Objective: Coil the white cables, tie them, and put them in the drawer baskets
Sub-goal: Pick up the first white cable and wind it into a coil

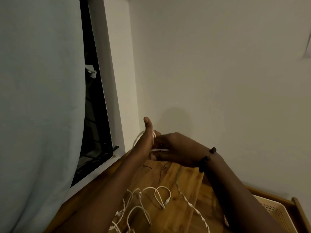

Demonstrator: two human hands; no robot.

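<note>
The left hand [146, 142] is raised above the tabletop [170, 175] with its thumb pointing up and its fingers held fairly straight, a loop of white cable [138, 137] wound around it and showing on its far side. The right hand [175, 150], with a dark bead bracelet [206, 159] at the wrist, meets it from the right, its fingers curled and pinching a stretch of that same cable against the left palm. Below the forearms, more loose cables [151, 202] lie in open loops on the wooden tabletop. At the lower right, a perforated beige basket [276, 214] sits inside an open wooden drawer [297, 209]. Behind stand a pale wall [210, 73], a dark window [94, 115] and a light curtain [38, 98].
</note>
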